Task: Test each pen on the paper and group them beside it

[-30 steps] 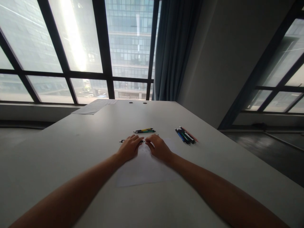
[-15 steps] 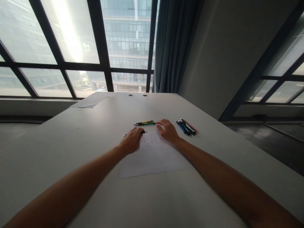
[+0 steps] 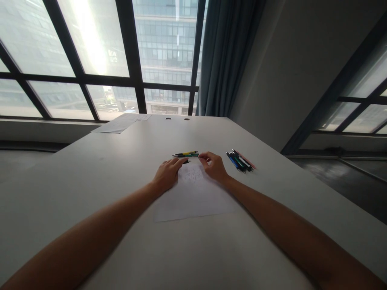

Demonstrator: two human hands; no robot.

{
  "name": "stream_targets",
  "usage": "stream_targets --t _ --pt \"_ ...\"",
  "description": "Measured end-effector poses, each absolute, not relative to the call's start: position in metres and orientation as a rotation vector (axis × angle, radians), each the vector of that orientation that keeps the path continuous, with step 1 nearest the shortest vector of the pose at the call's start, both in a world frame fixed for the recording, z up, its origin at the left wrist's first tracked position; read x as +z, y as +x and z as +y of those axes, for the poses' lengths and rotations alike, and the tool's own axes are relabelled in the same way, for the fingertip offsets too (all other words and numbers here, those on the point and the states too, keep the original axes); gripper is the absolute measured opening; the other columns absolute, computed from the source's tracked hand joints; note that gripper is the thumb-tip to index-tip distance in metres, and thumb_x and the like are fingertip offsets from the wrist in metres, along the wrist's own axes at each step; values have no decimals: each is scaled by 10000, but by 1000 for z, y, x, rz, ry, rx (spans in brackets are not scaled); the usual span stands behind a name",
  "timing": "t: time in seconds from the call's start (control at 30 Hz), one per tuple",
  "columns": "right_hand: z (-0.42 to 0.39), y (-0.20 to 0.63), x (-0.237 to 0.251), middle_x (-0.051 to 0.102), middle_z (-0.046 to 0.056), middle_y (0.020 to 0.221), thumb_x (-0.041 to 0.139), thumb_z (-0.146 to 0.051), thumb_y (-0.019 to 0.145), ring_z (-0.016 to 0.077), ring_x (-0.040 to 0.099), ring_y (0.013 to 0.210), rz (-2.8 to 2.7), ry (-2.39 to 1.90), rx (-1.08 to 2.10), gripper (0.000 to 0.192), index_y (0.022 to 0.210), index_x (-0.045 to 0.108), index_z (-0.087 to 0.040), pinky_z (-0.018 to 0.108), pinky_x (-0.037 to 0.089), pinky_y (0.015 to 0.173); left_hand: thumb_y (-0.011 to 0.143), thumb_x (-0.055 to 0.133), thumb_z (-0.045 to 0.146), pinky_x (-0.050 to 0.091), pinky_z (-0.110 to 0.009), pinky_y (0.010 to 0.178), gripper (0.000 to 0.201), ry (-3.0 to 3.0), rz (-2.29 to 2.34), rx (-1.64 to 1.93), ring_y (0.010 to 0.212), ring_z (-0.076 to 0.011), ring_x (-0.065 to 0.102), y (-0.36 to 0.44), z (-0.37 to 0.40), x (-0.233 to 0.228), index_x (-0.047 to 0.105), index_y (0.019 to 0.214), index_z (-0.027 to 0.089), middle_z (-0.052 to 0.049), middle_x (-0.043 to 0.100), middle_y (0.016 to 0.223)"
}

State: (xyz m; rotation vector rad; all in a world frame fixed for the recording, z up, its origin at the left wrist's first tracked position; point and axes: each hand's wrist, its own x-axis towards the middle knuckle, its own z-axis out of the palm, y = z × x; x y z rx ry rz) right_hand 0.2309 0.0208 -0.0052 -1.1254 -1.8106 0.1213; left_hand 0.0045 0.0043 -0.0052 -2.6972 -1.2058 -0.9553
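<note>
White desk (image 3: 90,181): left hand (image 3: 167,174) flat, pinning the paper sheet (image 3: 193,193) at centre; right hand (image 3: 214,165) fingertips touching green pen (image 3: 189,155), grip unclear.

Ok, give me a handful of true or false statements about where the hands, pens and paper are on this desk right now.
1. Both hands rest at the far edge of a white sheet of paper. True.
2. The right hand is on the bunch of pens at the right. False: it is apart from that bunch, its fingertips at the end of the yellow and green pens lying beyond the sheet.
3. A dark pen shows at the fingertips of the left hand. True.
4. The desk is black. False: it is pale grey-white.
5. Another sheet lies at the far left of the desk, near the window. True.
</note>
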Motion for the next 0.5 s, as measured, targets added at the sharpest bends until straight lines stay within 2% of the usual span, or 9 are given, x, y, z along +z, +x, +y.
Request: stream_targets --t 0.17,0.33,0.5 --pt "5 213 -3 726 45 826 648 -289 798 182 663 740 -1658 -1026 390 116 847 679 -189 309 532 678 931 402 136 487 -359 879 393 -2653 -1206 -977 992 -212 614 5 5 -6 499 1300 229 -78 658 1071" --pt "2 211 -2 727 48 816 657 -292 786 175 655 712 -1630 -1018 405 121 833 681 -184 307 528 659 937 423 156 502 -365 842 249 -2645 -1273 -1009 947 -220 634 5 6 -7 521 1164 189 -88 678 1039" --pt "1 211 -1 720 49 810 654 -275 790 175 651 718 -1659 -1020 391 105 835 683 -184 299 520 643 940 420 154 502 -373 824 228 -2653 -1283 -991 915 -227 639 6 6 -6 527 1139 182 -97 682 1022"
